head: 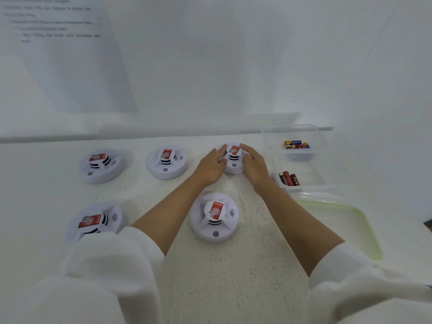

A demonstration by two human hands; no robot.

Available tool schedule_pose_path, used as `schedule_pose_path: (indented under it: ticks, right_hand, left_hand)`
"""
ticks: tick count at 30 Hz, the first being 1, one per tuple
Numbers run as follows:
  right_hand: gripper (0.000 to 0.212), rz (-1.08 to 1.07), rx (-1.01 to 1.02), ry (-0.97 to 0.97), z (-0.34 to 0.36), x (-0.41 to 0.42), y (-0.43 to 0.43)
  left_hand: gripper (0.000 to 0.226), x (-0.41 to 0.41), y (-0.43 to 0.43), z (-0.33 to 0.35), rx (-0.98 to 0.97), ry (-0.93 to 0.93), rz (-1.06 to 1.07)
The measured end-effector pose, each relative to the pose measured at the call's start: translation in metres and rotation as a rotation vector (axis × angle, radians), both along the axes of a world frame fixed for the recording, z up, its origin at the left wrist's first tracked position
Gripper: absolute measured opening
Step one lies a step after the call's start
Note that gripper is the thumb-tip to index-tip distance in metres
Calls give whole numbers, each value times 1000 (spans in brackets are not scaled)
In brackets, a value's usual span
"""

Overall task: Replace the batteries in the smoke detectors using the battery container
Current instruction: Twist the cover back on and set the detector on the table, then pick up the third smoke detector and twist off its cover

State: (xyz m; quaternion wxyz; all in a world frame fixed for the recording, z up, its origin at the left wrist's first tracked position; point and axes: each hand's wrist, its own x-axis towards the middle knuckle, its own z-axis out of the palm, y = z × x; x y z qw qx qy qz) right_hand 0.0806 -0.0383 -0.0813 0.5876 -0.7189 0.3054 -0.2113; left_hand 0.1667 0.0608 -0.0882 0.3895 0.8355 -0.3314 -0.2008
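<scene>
The left hand point(211, 165) and the right hand point(254, 163) clasp the far smoke detector point(234, 169) by its sides. Next it probably must be lifted and twisted open.

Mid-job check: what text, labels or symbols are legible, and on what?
On the wall sheet: printed lines, too blurred to read.
On the red label of the near detector: circled logo, print unreadable.
On its casing: a sound-wave symbol.
On the held detector: label unreadable.
On the red batteries: print too blurred.
Nothing quotable.
</scene>
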Motion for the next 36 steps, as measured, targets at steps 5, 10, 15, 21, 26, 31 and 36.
schedule_pose_path:
  ticks: [5,10,15,21,26,31,36]
  right_hand:
    - [40,-63,-201,66,-1,-3,7]
    - [35,-168,-556,41,15,-2,32]
    - [44,70,-488,-86,29,14,59]
    - [78,422,-332,69,24,41,88]
    - [100,507,-307,194,12,66,100]
    - [104,451,-281,233,4,72,98]
    - [106,426,-318,290,-4,79,93]
  left_hand:
    - [47,-5,8,9,-144,73,49]
    - [37,6,41,23,-335,88,170]
    - [35,35,97,43,-370,-32,258]
    - [54,68,148,37,-261,92,239]
    - [75,84,168,25,-108,125,94]
    - [91,97,168,17,-23,120,-26]
    - [105,99,160,17,18,132,-91]
